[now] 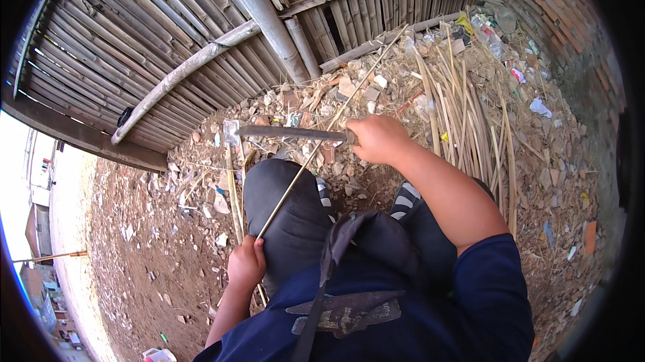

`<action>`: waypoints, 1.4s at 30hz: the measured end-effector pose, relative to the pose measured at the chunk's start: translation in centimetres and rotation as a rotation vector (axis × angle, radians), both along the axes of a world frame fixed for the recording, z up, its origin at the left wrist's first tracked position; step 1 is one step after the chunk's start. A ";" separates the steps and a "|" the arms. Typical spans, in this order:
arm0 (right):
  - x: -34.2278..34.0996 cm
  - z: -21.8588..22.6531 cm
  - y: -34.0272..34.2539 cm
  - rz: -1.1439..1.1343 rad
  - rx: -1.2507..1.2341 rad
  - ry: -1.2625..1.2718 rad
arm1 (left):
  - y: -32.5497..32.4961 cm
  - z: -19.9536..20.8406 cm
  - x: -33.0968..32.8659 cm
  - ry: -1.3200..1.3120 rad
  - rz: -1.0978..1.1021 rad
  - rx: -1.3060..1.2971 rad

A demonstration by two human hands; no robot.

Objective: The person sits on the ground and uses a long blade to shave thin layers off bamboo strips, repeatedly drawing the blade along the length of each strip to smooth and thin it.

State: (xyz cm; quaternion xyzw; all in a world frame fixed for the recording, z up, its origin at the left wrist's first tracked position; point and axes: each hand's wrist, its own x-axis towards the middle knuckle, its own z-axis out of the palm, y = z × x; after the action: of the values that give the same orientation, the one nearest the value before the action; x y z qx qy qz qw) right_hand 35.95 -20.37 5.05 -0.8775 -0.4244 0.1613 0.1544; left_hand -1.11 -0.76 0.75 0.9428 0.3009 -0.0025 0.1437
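My left hand is closed around the lower end of a long, thin bamboo strip, beside my left knee. The strip slants up and to the right across my thigh, its far end close to the foot of the bamboo wall. My right hand grips the handle of a long knife with a dark, worn blade. That blade points left, lies nearly level and crosses the strip ahead of my knees. Whether blade and strip touch, I cannot tell.
A bundle of split bamboo strips lies on the ground to my right. Several more strips lie by my left leg. A bamboo wall stands ahead, a brick wall at right. Stones and plastic litter cover the soil.
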 end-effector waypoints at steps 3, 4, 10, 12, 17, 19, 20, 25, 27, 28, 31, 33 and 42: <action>1.0 -0.9 -0.2 0.042 -0.055 0.095 | 0.6 -0.9 -0.1 -0.024 -0.015 0.035; 2.1 -2.5 -1.2 -0.067 -0.003 0.121 | 0.8 -0.7 0.2 -0.008 -0.037 0.025; 1.8 -1.8 -0.9 -0.235 0.131 0.005 | 1.3 0.2 0.1 -0.007 -0.061 0.005; 0.5 0.4 -0.7 -0.052 0.007 -0.038 | 1.1 -0.1 -0.1 -0.021 -0.052 0.032; 2.1 -1.0 -1.9 -0.135 0.066 -0.016 | 1.1 -1.5 0.4 -0.035 -0.058 0.042; 3.6 -0.9 -2.1 -0.244 0.043 0.026 | 1.1 -0.8 0.6 -0.012 -0.056 0.051; 3.6 -0.9 -2.2 -0.202 0.046 -0.007 | 0.9 -0.3 0.7 -0.008 -0.059 0.067; 0.2 0.7 -0.2 0.079 -0.027 -0.113 | 0.9 -0.2 0.2 -0.043 -0.062 0.060; 1.4 -0.6 -0.5 -0.029 0.054 -0.012 | 1.6 -1.1 0.1 -0.034 -0.072 0.031; 2.4 -0.9 -0.8 -0.091 0.100 0.016 | 1.8 -1.1 1.0 -0.052 -0.085 0.022; 2.3 -3.2 -0.6 -0.138 0.064 -0.010 | 1.5 0.6 1.8 -0.042 -0.101 -0.014; 1.2 -2.3 -0.2 -0.138 0.027 -0.041 | 1.4 0.9 1.5 -0.030 -0.095 -0.023; 5.2 -3.5 -1.8 -0.412 0.096 0.051 | 1.7 -0.1 1.3 -0.047 -0.064 -0.037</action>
State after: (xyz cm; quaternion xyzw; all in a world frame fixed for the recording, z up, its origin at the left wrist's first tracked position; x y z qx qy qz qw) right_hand 41.10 -22.21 1.54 -0.9329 -0.2393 0.1282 0.2368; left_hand 0.17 0.91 0.62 0.9488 0.2672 0.0096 0.1681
